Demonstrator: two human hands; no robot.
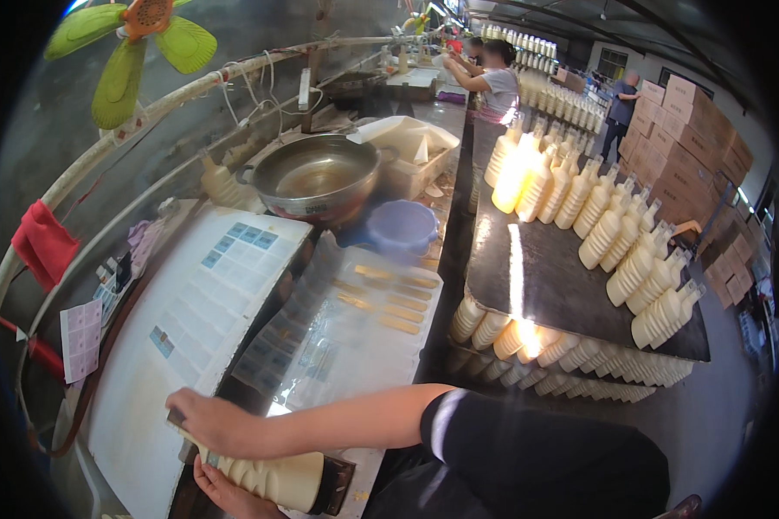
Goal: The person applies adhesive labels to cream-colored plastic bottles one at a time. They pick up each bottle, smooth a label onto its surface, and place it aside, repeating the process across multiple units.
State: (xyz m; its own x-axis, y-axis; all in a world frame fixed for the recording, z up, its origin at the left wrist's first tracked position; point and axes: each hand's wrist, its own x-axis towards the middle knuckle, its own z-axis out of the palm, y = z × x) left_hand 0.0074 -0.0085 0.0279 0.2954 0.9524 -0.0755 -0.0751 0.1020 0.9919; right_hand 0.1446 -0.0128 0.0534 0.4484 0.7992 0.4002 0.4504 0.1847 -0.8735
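Note:
A cream, ribbed bottle [277, 481] lies on its side at the near edge of the workbench, its base against a dark block [337, 486]. My left hand [229, 497] holds it from the near side, fingers at its shoulder. Across the front reaches my right arm; my right hand [216, 426] is closed over the neck end, around a narrow pale piece with a dark edge [178, 420] whose kind I cannot make out. Beyond my hands, a white board [138, 415] carries a sheet of small blue labels [244, 235]. Beside it, clear film bears gold strips [404, 303].
Behind the boards stand a wide metal basin [320, 169], a purple bowl [402, 227] and a lined box [420, 164]. Right, a dark table [528, 251] bears rows of cream bottles [593, 208], with more below. A green fan [117, 82] hangs upper left. Other people [493, 82] work farther off.

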